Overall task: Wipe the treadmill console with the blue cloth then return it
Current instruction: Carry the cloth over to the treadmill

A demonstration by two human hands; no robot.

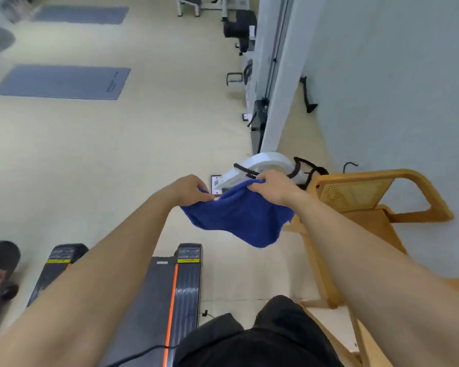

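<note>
The blue cloth (240,217) hangs slack in the air in front of me, held up by both hands. My left hand (190,188) grips its left edge and my right hand (272,188) grips its upper right edge. The cloth sags between them and droops toward the lower right. Below my arms runs a dark treadmill deck (167,292) with an orange stripe. Its console is not in view.
A wooden chair (376,200) with a woven back stands right of the cloth against the pale wall. A white exercise machine (265,165) sits on the floor beyond my hands. Grey mats (61,82) lie at the far left. Another treadmill (56,263) is at lower left.
</note>
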